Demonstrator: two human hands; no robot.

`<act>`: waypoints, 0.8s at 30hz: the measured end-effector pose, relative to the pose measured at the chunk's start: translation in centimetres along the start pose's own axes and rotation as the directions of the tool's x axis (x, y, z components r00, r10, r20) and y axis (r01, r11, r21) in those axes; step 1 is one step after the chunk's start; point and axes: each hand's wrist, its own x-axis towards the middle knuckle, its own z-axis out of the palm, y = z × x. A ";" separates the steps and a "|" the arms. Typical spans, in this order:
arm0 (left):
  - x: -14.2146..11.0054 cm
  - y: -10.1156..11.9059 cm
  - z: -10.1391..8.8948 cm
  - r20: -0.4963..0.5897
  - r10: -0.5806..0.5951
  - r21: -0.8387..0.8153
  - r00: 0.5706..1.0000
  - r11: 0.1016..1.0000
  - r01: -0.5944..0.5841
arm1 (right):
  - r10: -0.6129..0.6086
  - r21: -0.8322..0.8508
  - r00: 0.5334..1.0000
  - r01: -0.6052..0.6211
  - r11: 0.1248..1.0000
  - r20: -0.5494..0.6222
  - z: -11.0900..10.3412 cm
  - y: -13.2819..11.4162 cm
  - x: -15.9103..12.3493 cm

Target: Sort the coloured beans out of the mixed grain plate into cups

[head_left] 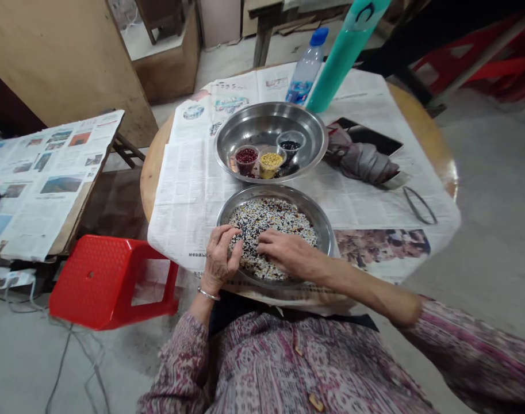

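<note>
Tray [326, 233] is set on newspaper [182, 198] at the near edge of the round table [421, 126], taken as the reference. Mixed grains [279, 215] are spread over its floor: mostly white, with black, yellow and dark red bits.

Left hand [221, 256] is placed over the tray's left rim, thumb and fingers a narrow gap apart above the grains; whether anything is pinched can't be told. Right hand [286, 250] is lowered into the middle of the tray, fingers bent down to the grains; their tips are hidden, so a hold can't be confirmed. Near right part of the tray is covered by that hand and wrist.

Just beyond the tray: steel basin [253, 129], so the far side is taken up. Three clear cups are kept in it: red beans [246, 155] at left, yellow grains [271, 160] at centre, black beans [290, 145] behind and to the right.

Farther past the tray, behind the basin: bottle [305, 72] with blue cap, and green flask [346, 52], both upright. Right of and beyond the tray: folded umbrella [366, 164], partly laid over a dark flat item [376, 137]; its strap [420, 206] is looped toward the table edge.

Left of the tray, off the table: red stool [92, 282] and a side table [42, 172] covered in newspaper. Loose cables [75, 339] are strewn on the floor by the stool.
</note>
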 end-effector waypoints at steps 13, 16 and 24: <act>2.8 0.9 0.6 0.242 -0.052 0.307 0.969 0.951 -0.026 | 0.531 -0.236 0.846 -0.524 0.818 -0.040 -4.8 2.1 -2.2; 4.3 0.3 2.9 0.252 -0.126 0.416 0.960 0.909 0.010 | 0.615 -0.255 0.788 -0.589 0.767 0.026 -4.6 1.6 -0.7; 10.0 3.7 7.3 0.554 -0.319 0.473 0.769 0.881 0.024 | 0.626 -0.011 0.780 -0.626 0.780 0.005 -4.2 3.7 2.8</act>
